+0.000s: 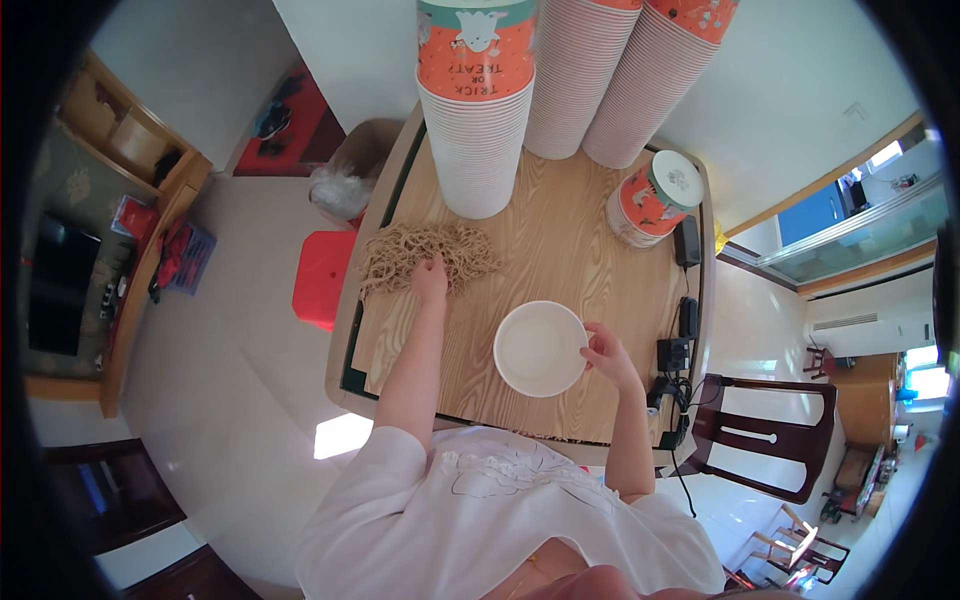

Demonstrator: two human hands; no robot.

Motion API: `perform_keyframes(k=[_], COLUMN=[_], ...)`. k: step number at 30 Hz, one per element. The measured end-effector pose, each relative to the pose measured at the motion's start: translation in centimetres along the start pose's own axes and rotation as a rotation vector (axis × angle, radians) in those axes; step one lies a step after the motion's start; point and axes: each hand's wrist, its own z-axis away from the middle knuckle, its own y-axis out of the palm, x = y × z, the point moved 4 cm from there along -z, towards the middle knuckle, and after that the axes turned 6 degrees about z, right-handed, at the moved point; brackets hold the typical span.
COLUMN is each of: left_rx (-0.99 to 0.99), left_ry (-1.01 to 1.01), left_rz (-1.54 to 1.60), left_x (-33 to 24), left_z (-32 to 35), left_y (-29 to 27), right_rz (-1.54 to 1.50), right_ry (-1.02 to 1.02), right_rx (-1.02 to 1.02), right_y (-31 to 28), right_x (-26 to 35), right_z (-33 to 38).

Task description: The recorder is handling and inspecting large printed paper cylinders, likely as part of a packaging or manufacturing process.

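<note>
A heap of tan twisted cords (460,255) lies on the left side of the table. My left hand (430,278) reaches into it, fingertips pinched together on the strands. Just right of the table's middle, a white paper bucket (540,350) shows its open mouth and bare inside. My right hand (606,356) grips the bucket's right rim, thumb and fingers closed on its wall. No cord is visible in the bucket.
Tall stacks of orange-and-white paper buckets (478,140) rise at the table's far side. A short bucket stack (652,205) stands at right, near black power adapters and cables (675,355). A red stool (325,275) is at left, a dark wooden chair (765,430) at right.
</note>
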Motion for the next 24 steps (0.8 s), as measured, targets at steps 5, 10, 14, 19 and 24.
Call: perform_keyframes(k=[5,10,14,19,24], left_rx=[0.27,0.292,0.357,0.356,0.358], left_ry=[-0.557,-0.464,-0.138,0.049,0.289], left_rz=[0.42,0.52,0.338,0.268,0.209], left_x=[0.5,-1.4,-5.4,-11.9,-18.5], left_z=[1.3,1.6,1.1,2.1,2.9], left_y=[2.0,-0.1,-4.1,-7.6,-10.5], right_rz=[0.043,0.096,0.066,0.095,0.17], right_ry=[0.117,0.001,-0.013,-0.03,-0.163], right_rx=[0.062,-0.048,-0.12,-0.126,-0.192], right_y=[0.1,-0.7,-1.1,-0.4,-0.3], right_x=[0.0,0.2,0.6,1.8,3.4], right_z=[1.0,1.0,1.4,1.7,1.7])
